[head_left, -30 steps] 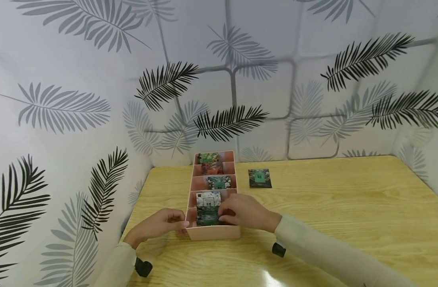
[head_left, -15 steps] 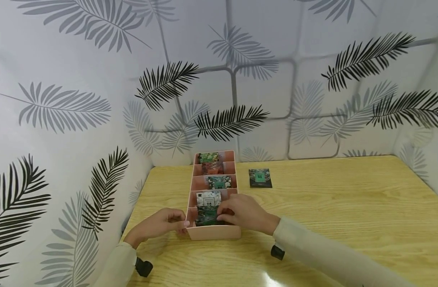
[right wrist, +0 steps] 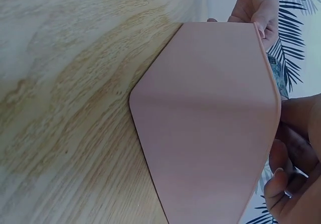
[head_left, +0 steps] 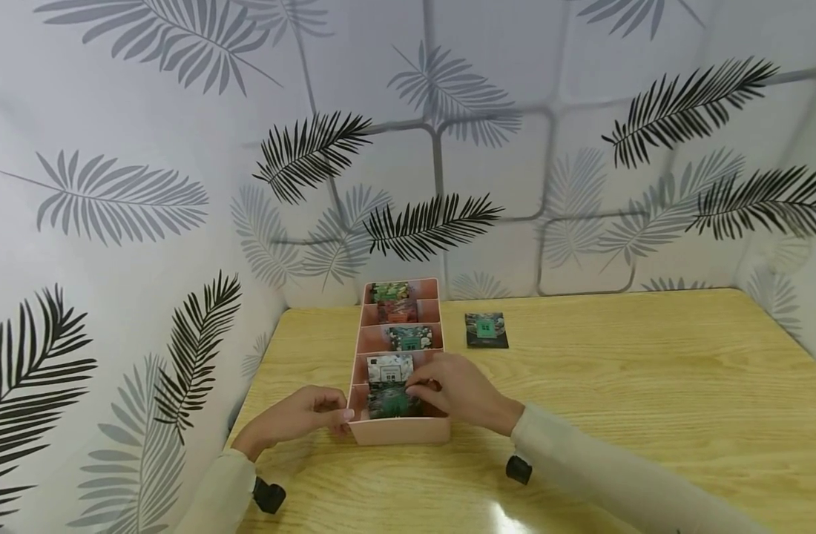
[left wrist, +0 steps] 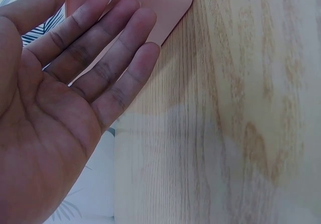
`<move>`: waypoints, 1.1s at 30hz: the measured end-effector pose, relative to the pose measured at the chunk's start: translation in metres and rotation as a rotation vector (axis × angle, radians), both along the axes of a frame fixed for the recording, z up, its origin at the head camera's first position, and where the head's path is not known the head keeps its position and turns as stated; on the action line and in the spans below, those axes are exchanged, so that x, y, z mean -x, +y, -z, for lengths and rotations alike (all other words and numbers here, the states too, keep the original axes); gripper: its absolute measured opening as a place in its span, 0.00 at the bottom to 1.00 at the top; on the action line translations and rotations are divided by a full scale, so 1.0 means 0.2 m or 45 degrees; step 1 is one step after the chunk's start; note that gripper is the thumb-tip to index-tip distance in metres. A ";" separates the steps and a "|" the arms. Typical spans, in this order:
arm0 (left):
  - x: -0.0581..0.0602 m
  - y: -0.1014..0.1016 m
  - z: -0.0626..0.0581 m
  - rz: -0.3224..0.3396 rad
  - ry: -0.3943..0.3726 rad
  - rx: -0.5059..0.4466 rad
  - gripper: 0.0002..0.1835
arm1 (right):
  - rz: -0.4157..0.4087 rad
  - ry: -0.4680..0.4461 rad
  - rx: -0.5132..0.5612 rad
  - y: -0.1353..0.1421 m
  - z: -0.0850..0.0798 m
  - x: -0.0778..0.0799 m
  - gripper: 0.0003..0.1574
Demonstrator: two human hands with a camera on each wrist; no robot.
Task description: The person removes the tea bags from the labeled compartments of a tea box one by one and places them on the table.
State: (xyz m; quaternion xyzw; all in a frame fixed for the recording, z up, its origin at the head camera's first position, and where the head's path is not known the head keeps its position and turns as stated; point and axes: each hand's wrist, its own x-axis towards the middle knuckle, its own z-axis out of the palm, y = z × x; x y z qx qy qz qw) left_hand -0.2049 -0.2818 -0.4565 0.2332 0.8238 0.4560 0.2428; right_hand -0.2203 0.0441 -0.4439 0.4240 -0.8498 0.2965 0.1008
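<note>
A pink divided box (head_left: pixel 400 432) stands lengthwise on the table, with small flat packets in its compartments. My left hand (head_left: pixel 308 417) holds the near left corner, thumb at the rim and fingers along the outer side, as the left wrist view shows (left wrist: pixel 108 66). Over the right wall reaches my right hand (head_left: pixel 460 389), its thumb and index finger pinching the right edge of a dark green packet (head_left: pixel 389 402) in the nearest compartment. Just behind that leans a white packet (head_left: pixel 389 368). In the right wrist view the box wall hides the packet's lower part.
Farther compartments hold another dark green packet (head_left: pixel 411 338), a red packet (head_left: pixel 397 311) and a light green packet (head_left: pixel 389 291). One more dark packet (head_left: pixel 486 330) lies flat on the wooden table (head_left: pixel 615 386), right of the box. A leaf-patterned wall covering (head_left: pixel 488 170) rises behind.
My right fingers have shifted slightly up, and the dark green packet has tilted and moved a little within its compartment. My left hand stays at the corner.
</note>
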 end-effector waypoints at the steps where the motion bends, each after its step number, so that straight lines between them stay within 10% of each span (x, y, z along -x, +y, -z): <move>1: 0.00 0.00 0.00 0.000 0.001 0.000 0.15 | 0.009 -0.009 0.013 0.00 -0.01 0.00 0.07; 33: 0.02 0.00 0.00 0.055 0.003 -0.029 0.15 | 0.216 -0.052 0.248 0.21 -0.17 0.09 0.10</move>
